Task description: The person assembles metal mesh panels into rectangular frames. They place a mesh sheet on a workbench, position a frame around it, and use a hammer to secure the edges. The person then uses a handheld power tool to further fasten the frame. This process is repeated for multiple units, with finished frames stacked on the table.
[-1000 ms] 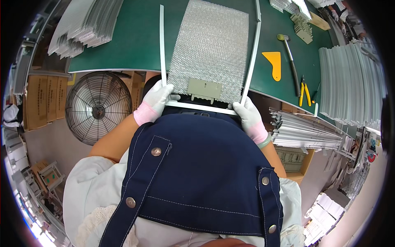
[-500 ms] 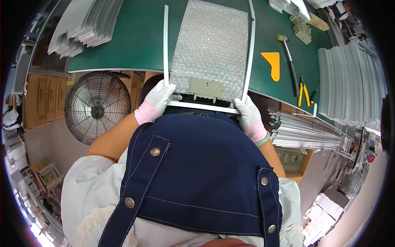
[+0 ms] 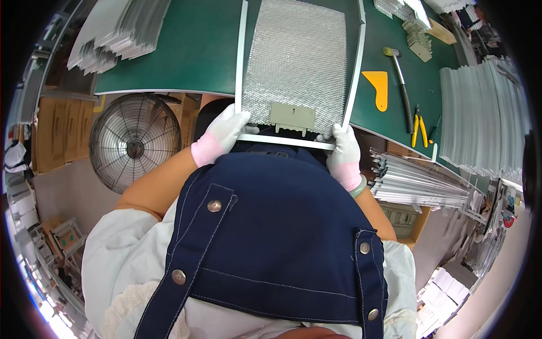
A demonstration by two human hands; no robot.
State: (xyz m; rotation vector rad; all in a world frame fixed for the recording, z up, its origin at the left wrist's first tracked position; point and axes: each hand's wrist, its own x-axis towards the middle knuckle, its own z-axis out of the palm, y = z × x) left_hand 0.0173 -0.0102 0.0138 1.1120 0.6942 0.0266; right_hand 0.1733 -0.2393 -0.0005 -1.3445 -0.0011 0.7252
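The white frame (image 3: pixel 288 141) has slid closer around the mesh panel (image 3: pixel 296 62), both gloved hands (image 3: pixel 226 133) (image 3: pixel 344 148) gripping its corners.

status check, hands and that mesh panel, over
Left hand and right hand gloved, each gripping a near corner of the white frame. Frame rails flank the silver mesh panel on the green mat. Nothing blocking; mallet and yellow scraper off right.

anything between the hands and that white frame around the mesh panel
Nothing visible. The left hand and right hand each grip a near corner of the white frame directly.
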